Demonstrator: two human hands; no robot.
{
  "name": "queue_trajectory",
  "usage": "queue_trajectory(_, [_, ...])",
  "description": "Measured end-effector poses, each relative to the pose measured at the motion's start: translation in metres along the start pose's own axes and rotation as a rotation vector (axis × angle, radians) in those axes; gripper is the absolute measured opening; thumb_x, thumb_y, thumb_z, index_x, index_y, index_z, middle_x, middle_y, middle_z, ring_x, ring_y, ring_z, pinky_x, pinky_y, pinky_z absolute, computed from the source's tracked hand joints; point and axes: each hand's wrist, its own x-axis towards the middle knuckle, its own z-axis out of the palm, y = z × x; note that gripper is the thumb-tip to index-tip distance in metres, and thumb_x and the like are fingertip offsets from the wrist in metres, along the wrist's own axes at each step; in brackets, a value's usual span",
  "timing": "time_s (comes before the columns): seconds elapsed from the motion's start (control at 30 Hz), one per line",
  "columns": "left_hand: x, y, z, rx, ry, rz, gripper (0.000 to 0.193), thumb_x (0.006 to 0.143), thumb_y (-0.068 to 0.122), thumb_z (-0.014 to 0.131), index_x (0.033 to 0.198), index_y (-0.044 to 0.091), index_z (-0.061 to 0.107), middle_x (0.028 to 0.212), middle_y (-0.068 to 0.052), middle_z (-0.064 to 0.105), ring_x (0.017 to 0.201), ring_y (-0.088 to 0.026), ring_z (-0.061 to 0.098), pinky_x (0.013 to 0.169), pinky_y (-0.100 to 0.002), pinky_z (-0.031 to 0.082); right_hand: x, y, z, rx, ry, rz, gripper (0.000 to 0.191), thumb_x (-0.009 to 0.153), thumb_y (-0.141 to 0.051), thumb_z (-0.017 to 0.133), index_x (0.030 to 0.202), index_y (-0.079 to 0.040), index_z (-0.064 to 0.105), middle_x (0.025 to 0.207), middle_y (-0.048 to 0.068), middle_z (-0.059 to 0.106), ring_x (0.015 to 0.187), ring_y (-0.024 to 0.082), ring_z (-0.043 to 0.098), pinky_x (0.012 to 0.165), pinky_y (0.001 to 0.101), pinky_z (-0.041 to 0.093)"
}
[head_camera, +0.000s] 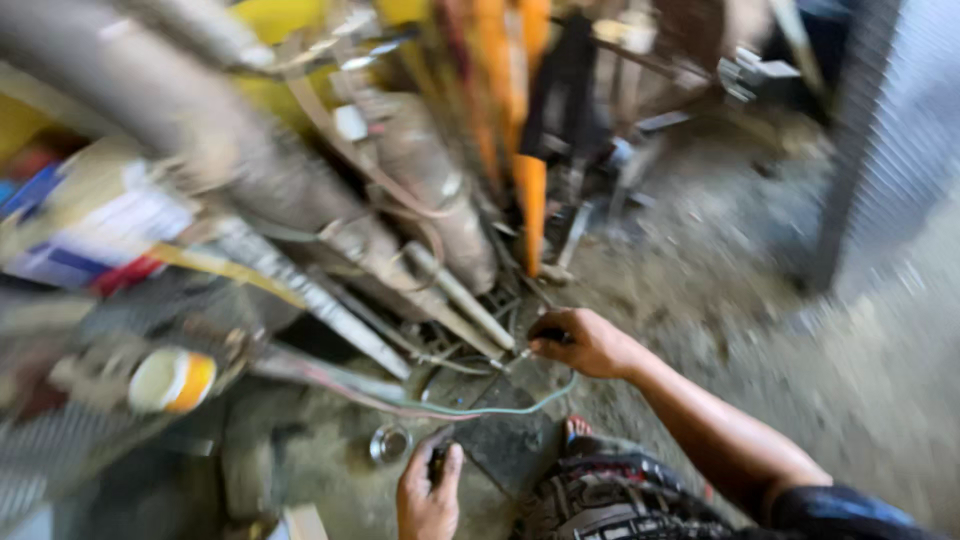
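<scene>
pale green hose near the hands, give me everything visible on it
The hose is thin, pale green, flexible-looking, plastic or rubber by appearance. It lies slack on the dirty floor, curving from the cluttered pipes at left, across a dark slab, then up to the right hand. The picture is blurred; I cannot tell whether the hand grips it. The left hand is apart from it.

Orange pole (531, 200); pale green wire (500, 408); yellow-white can (172, 380); patterned shorts (610, 495).

A ring (389, 442) is seen lying on the floor (700, 270). Just right of the ring a hand (428, 495) is placed; further right and beyond, another hand (585, 343). Left of the ring a can (172, 380) is found, pipes (440, 290) behind it.
</scene>
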Motion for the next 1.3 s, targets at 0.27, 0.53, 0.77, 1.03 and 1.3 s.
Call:
queue_trajectory(0.27, [0.010, 0.068, -0.037, 0.174, 0.360, 0.214, 0.028, 0.096, 0.023, 0.070, 0.116, 0.003, 0.069, 0.094, -0.010, 0.073, 0.085, -0.018, 0.069, 0.079, -0.033, 0.056, 0.121, -0.061, 0.026, 0.000, -0.190, -0.151, 0.024, 0.095, -0.026, 0.071, 0.103, -0.004, 0.073, 0.074, 0.007, 0.068, 0.069, 0.015, 0.057, 0.063, 0.0344, 0.050])
queue_trajectory(0.53, [-0.054, 0.065, -0.098, 0.030, 0.511, -0.111, 0.030, 0.094, 0.023, 0.069, 0.119, 0.006, 0.069, 0.080, -0.005, 0.067, 0.067, -0.012, 0.058, 0.063, -0.030, 0.051, 0.186, -0.208, 0.117, -0.017, -0.388, -0.708, 0.022, 0.093, -0.022, 0.072, 0.106, -0.004, 0.071, 0.091, 0.013, 0.068, 0.075, 0.021, 0.066, 0.066, 0.0352, 0.052])
queue_trajectory(0.77, [-0.077, -0.025, -0.203, -0.153, 0.631, -0.011, 0.027, 0.097, 0.016, 0.069, 0.119, 0.000, 0.070, 0.079, -0.002, 0.067, 0.071, -0.007, 0.059, 0.063, -0.026, 0.051, 0.281, -0.272, 0.293, -0.076, -0.430, -0.718, 0.029, 0.091, -0.029, 0.074, 0.109, -0.006, 0.071, 0.095, 0.014, 0.072, 0.087, 0.027, 0.073, 0.080, 0.0388, 0.057])
queue_trajectory(1.03, [-0.121, -0.112, -0.397, -0.023, 0.650, -0.189, 0.031, 0.095, 0.018, 0.071, 0.122, 0.003, 0.072, 0.073, -0.003, 0.055, 0.066, -0.010, 0.046, 0.058, -0.027, 0.041, 0.368, -0.350, 0.413, -0.501, -0.020, -0.215, 0.058, 0.088, -0.038, 0.071, 0.141, -0.019, 0.059, 0.128, 0.023, 0.063, 0.115, 0.045, 0.061, 0.090, 0.0524, 0.054])
queue_trajectory(1.3, [-0.143, -0.157, -0.513, -0.230, 0.825, -0.241, 0.035, 0.093, 0.014, 0.066, 0.126, 0.002, 0.066, 0.079, 0.000, 0.062, 0.069, -0.010, 0.052, 0.061, -0.025, 0.045, 0.413, -0.352, 0.456, -0.831, -0.028, -0.293, 0.047, 0.082, -0.039, 0.075, 0.122, -0.014, 0.067, 0.140, 0.018, 0.052, 0.122, 0.043, 0.055, 0.095, 0.0496, 0.053])
